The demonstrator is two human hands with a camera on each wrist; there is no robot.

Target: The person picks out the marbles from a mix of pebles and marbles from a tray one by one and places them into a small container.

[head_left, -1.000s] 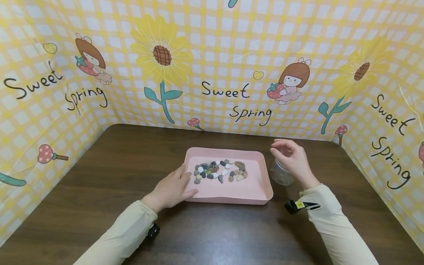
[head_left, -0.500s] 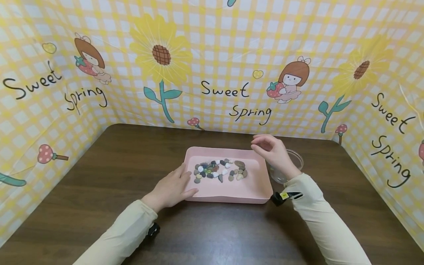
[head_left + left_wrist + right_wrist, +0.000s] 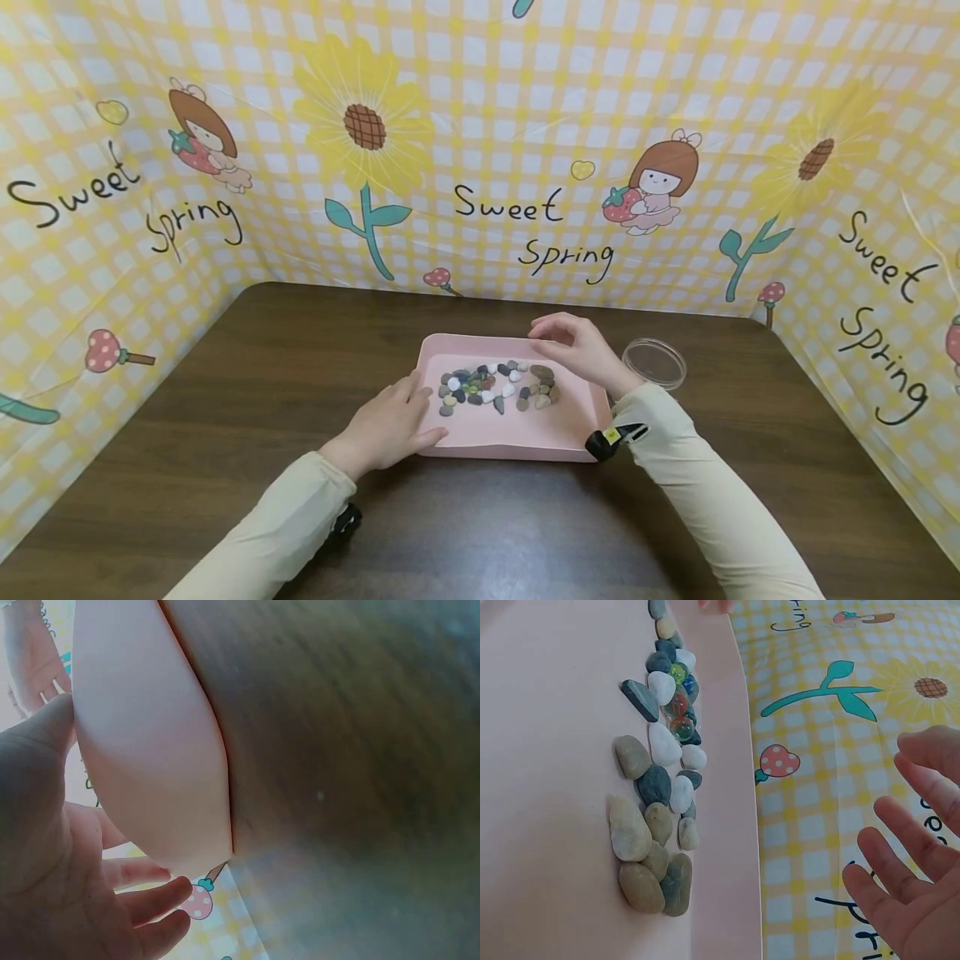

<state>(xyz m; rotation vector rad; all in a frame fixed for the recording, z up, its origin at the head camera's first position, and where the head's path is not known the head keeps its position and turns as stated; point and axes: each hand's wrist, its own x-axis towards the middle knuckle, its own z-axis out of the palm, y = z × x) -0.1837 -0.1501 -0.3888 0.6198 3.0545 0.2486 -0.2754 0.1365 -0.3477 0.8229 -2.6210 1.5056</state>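
Note:
My left hand rests at the left end of a shallow pink tray, its fingers stretched over the rim; in the left wrist view its thumb touches the tray's edge. Above the tray's far right side, my right hand hovers with loosely bent fingers. The right wrist view shows the right hand's fingers spread apart with nothing between them. Pebbles in grey, white, tan and dark tones lie on the tray floor. Several glass marbles sit among them towards the left.
A clear round jar stands right of the tray, its lower part hidden behind my right wrist. The dark wooden table reaches back to a yellow checked cloth printed with flowers, which encloses the sides too.
My right hand has moved left, from over the jar to above the tray's far right side. The jar's rim has come into view. The left hand, tray and pebbles look unchanged.

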